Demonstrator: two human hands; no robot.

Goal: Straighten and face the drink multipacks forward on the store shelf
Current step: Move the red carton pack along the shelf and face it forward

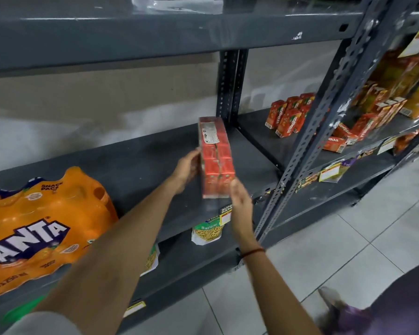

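Multipack (pixel 217 157) sits between both hands' fingers (pixel 194 157) (upright).

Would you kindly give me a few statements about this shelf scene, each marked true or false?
1. Both hands hold the red carton pack. True: left hand on its left side, right hand at its near right corner.
2. The Fanta pack sits right of the red pack. False: it sits far left.
3. Loose red cartons stand in the next bay to the right. True.
4. The right wrist is bare. False: it wears a thin band.
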